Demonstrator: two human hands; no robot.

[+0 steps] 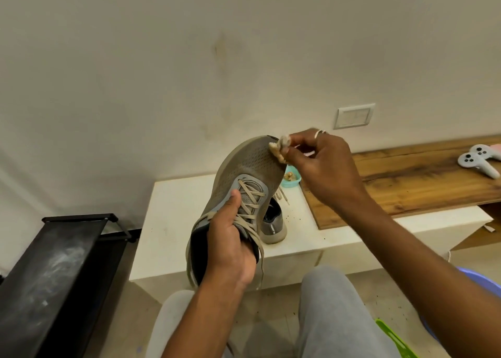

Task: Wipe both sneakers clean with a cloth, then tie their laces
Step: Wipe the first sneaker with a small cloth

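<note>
The left hand (230, 243), its grip closed round the raised sneaker (244, 165) at the laces, should brace it firmly while the right hand (322, 167) pinches the cloth (279, 148) at the toe's one o'clock edge, rubbing in short strokes.

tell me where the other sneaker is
In the head view, the other sneaker sits mid-frame on the white ledge, behind and right of the held sneaker.

Cream wall (162, 59), white bench (176, 222)

Left hand (230, 238) grips sneaker (244, 165); right hand (322, 167) pinches cloth (279, 150) (seemingly wadded)
</note>
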